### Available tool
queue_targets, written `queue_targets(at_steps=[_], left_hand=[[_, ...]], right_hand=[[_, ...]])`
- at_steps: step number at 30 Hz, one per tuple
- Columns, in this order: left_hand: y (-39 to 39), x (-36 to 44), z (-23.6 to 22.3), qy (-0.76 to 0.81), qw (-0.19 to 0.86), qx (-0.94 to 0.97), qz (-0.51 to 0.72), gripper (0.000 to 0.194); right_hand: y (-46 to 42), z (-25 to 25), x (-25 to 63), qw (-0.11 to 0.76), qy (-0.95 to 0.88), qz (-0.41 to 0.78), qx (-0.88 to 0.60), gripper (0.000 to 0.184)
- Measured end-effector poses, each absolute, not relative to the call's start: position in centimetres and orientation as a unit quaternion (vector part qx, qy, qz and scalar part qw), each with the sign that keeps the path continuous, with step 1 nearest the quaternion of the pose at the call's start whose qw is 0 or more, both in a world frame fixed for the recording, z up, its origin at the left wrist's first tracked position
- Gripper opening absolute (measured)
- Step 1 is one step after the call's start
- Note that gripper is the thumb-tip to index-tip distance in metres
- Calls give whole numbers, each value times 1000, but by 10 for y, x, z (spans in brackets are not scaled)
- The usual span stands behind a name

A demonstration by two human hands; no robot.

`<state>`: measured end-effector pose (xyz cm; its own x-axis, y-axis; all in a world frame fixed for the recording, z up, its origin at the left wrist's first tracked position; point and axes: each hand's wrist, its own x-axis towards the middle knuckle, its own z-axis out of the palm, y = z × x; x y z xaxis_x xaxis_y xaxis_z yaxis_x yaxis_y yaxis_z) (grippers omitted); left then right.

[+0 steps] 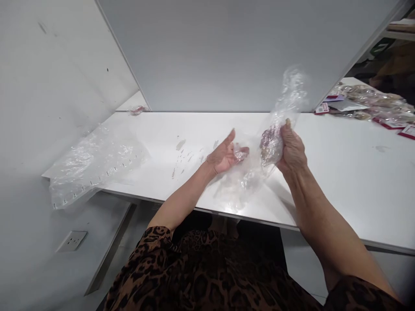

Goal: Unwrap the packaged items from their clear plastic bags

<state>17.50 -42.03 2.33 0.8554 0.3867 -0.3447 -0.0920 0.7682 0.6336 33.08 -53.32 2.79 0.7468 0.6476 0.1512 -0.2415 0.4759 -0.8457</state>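
My right hand [293, 149] is closed round a bundle in clear crinkled plastic wrap [290, 93], thumb up along its side. Inside shows something purple and tan [270, 144]; what it is I cannot make out. A loose part of the plastic stands up above the hand, and more of it trails down to the left over the white table [340, 172]. My left hand [227, 155] is open at the left of the bundle, thumb raised and apart from the fingers. Clear plastic lies against its fingertips.
Clear plastic bags [97, 160] with small dark marks lie at the table's left end, hanging over the front edge. Packed items with red and white tags [389, 123] are heaped at the far right. A grey panel [223, 56] closes off the back. A small wrapped item [138, 110] lies at back left.
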Motion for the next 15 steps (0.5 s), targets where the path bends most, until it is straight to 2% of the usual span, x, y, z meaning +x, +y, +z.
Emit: queue_targets(at_steps=[3, 6, 11, 15], left_hand=[[-435, 178, 19, 210, 903, 369, 66, 43], [-440, 180, 18, 216, 874, 430, 75, 27], [-432, 178, 21, 257, 834, 448, 194, 21], [-430, 177, 26, 260, 824, 419, 281, 20]], right_hand=[[-531, 22, 316, 783, -257, 303, -479, 53], [-528, 14, 314, 771, -263, 306, -493, 58], [-525, 4, 319, 778, -257, 276, -503, 57], [-525, 1, 314, 753, -254, 321, -515, 59]])
